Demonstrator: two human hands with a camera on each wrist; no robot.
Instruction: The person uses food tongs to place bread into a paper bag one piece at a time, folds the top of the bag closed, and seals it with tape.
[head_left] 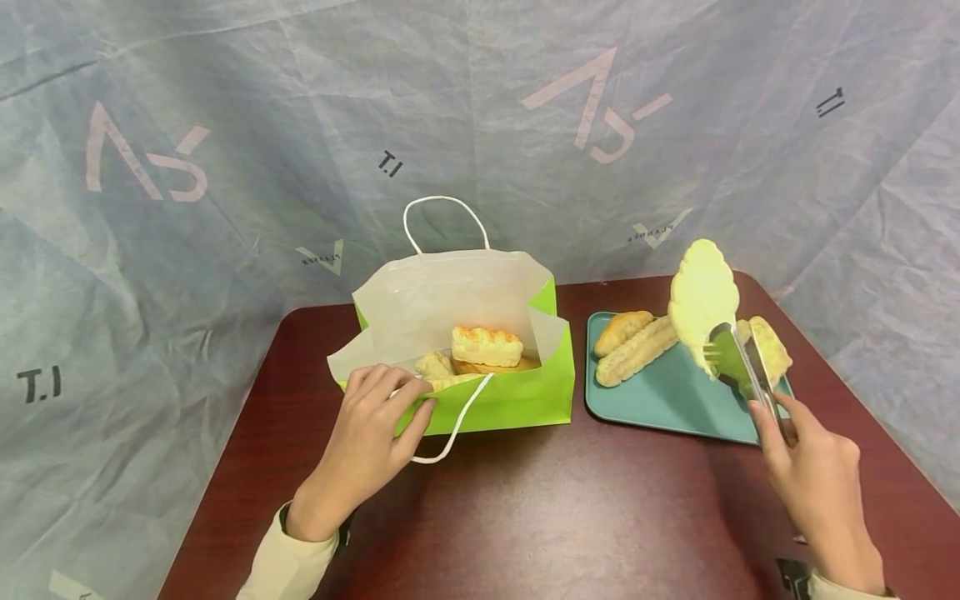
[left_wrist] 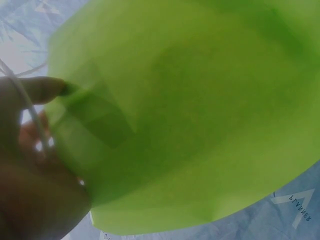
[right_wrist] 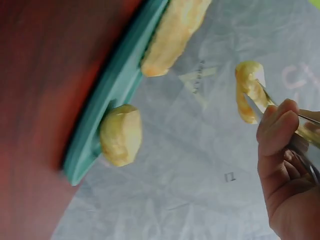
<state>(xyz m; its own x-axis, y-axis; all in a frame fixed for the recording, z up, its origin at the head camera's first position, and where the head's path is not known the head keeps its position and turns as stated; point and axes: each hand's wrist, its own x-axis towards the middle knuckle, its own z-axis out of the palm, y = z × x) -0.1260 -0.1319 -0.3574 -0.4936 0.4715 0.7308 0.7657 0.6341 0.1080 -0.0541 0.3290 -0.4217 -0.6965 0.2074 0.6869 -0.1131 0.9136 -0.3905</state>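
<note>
My left hand [head_left: 367, 437] pinches the front rim of a green paper bag [head_left: 517, 404] with a white inside and white handles. Several pieces of bread show in the bag's mouth, among them a bread roll [head_left: 487, 346] with a browned top. In the left wrist view, the bag's green side [left_wrist: 200, 110] fills most of the picture beside the thumb. My right hand [head_left: 821, 475] grips metal tongs [head_left: 757, 362]. Held up in the tongs above the tray is a pale bread with scalloped edges [head_left: 703, 287], seen narrow-side on in the right wrist view [right_wrist: 247, 82].
Right of the bag lies a teal tray [head_left: 667, 408] carrying a long bread stick [head_left: 637, 350], a small bun [head_left: 621, 329] and another bread piece [head_left: 772, 354] partly behind the tongs. Grey printed sheeting [head_left: 480, 125] hangs behind the dark red table [head_left: 510, 517].
</note>
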